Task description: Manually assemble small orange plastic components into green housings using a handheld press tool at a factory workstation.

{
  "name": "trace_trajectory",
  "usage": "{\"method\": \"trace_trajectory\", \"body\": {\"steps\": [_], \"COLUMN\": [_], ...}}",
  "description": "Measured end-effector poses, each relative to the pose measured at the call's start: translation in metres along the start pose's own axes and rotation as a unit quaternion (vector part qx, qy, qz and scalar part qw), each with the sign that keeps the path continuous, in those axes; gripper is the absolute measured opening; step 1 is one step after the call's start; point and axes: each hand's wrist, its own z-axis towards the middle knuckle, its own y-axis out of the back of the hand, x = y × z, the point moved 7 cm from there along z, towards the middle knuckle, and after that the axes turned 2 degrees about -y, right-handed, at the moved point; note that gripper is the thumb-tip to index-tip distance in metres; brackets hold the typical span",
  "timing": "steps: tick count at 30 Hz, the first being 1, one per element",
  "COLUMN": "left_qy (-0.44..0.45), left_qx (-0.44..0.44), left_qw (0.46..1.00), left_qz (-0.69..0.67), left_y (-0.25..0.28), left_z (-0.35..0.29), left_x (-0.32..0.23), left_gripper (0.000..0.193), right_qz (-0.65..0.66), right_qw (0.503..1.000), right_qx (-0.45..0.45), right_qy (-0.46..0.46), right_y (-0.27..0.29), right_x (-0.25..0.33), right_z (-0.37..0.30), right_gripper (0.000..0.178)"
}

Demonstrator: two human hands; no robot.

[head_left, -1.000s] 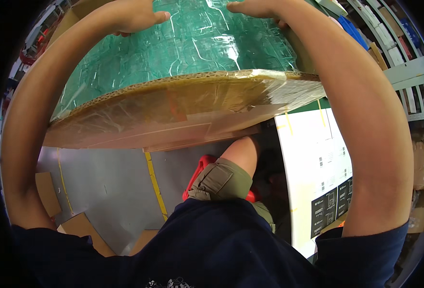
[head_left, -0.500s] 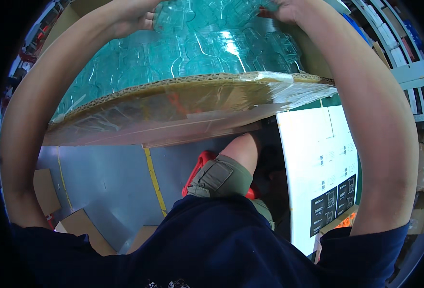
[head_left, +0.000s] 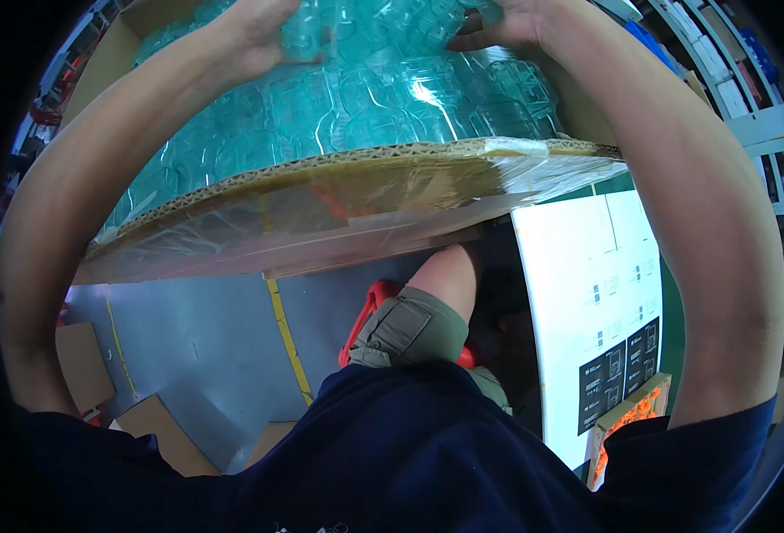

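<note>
Both hands have drawn nearer since a second ago, when they hung wide over the packing; between them a clear green-tinted plastic tray (head_left: 370, 34) now sits raised above the rest. Left hand (head_left: 263, 35): fingers curled round the tray's left edge, slightly blurred. Right hand (head_left: 518, 22): fingers clamped on its right edge. Whether it is one tray or several nested, I cannot tell.

Below and around it, more clear moulded trays (head_left: 347, 111) fill the big open carton (head_left: 294, 182), whose near wall carries glossy tape and a reddish-orange mark.

Right of the person's knee stands a white panel (head_left: 565, 258) bearing small print, square codes and two black labels (head_left: 618, 373) with line drawings, all too small to read. Just beside its near end, a small cardboard box (head_left: 661, 388) holds bright orange pieces (head_left: 642, 407). Cardboard (head_left: 161, 433) lies on the floor (head_left: 205, 329) at near left; a loaded shelf (head_left: 769, 133) stands far right.
</note>
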Motion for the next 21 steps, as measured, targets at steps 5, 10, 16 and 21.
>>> {"method": "trace_trajectory", "body": {"steps": [5, 10, 16, 21], "left_qy": [-0.098, -0.086, -0.11, -0.265], "left_qx": [-0.195, -0.074, -0.082, -0.116], "left_qw": [0.973, 0.993, 0.99, 0.944], "left_qz": [0.07, 0.025, 0.043, 0.157], "left_y": [-0.017, 0.047, 0.103, -0.064], "left_z": [-0.032, 0.022, 0.029, -0.035], "left_x": [-0.029, -0.008, -0.059, -0.061], "left_gripper": [0.028, 0.027, 0.033, 0.057], "right_qz": [0.156, 0.231, 0.18, 0.384], "right_qw": [0.984, 0.968, 0.983, 0.899], "right_qx": [0.039, 0.049, -0.033, -0.051], "right_qy": [-0.073, -0.087, 0.026, -0.202], "right_y": [0.011, -0.043, -0.059, -0.068], "right_x": [0.011, 0.017, 0.041, 0.055], "right_z": [-0.005, -0.021, -0.04, -0.109], "right_gripper": [0.033, 0.033, 0.03, 0.031]}}
